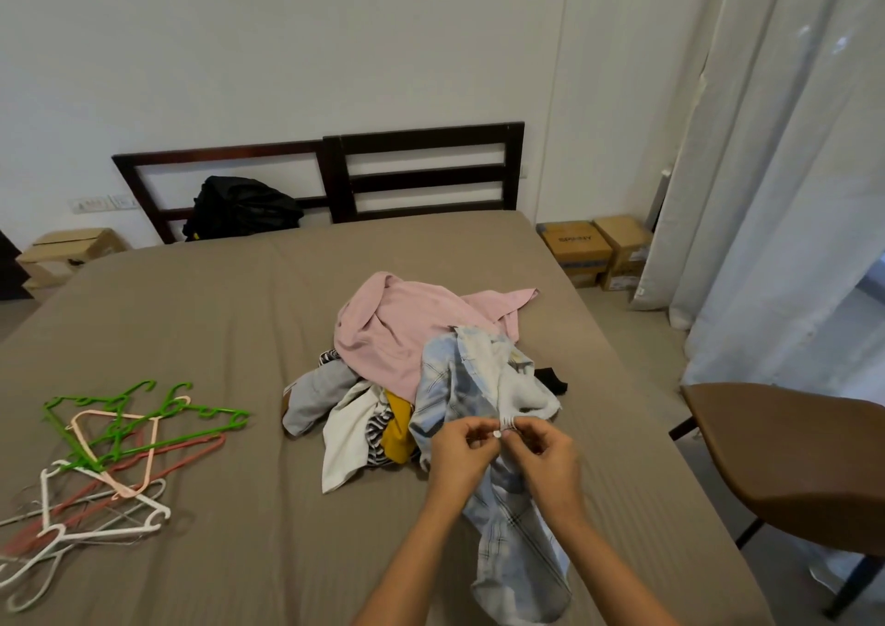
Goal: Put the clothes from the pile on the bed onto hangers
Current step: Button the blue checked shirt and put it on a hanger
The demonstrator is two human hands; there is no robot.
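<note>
The pile of clothes [383, 333] lies near the middle of the bed [215, 319], at about 12 o'clock from the person's hands. A pink garment [397, 319] lies on top of it, with grey, white, striped and yellow pieces showing underneath.

A light blue plaid shirt [510, 544] trails from the pile's 5 o'clock side down toward the near edge of the bed. Both hands are on it. The left hand [462, 453] and the right hand [546, 453] are close together, their fingertips almost meeting. Each pinches the shirt's front edge beside a small white button [496, 433], and the rest of the shirt hangs between the forearms.

The hangers [103, 458] lie in a loose tangle of green, peach, dusty red and white on the sheet. They are at 9 o'clock from the hands and well apart from the pile.

At 11 o'clock from the pile, a black bag [244, 208] leans against the dark wooden headboard [421, 175]. Cardboard boxes [596, 252] stand on the floor at 2 o'clock, beside a pale curtain [776, 170]. A brown chair [790, 458] stands just off the bed at 3 o'clock from the hands.
</note>
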